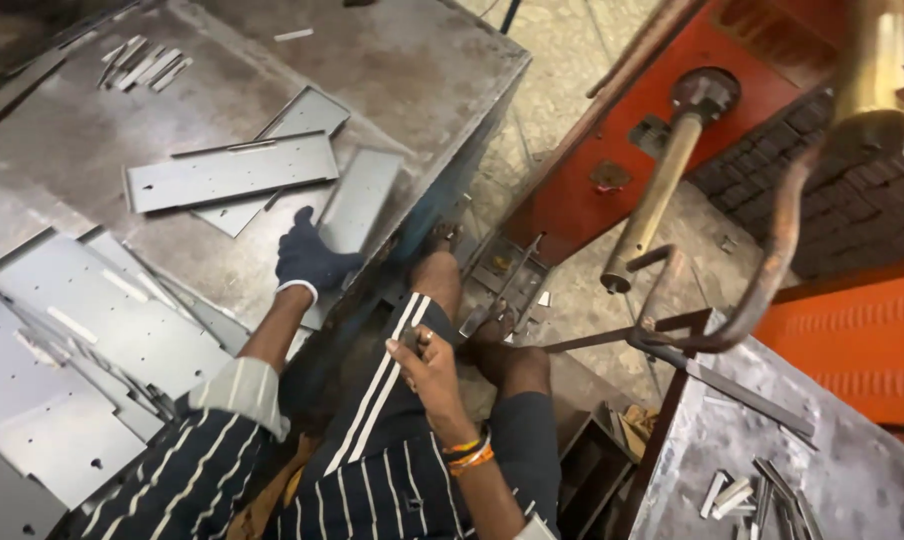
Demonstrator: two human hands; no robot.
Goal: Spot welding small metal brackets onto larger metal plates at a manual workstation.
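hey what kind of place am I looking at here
Most likely a sheet-metal fabrication workshop. Cut steel panels with punched holes lie stacked on a worn metal table, an orange machine with copper arms stands beside it, and the gloved left hand rests on a panel.

A grey metal workbench [412,60] carries flat sheet-metal plates: a long strip [230,171], a plate [357,205] near its edge, and a stack of panels [72,340] at the left. Small metal strips [142,66] lie at its far corner. A second bench [852,470] holds small metal offcuts [757,492].
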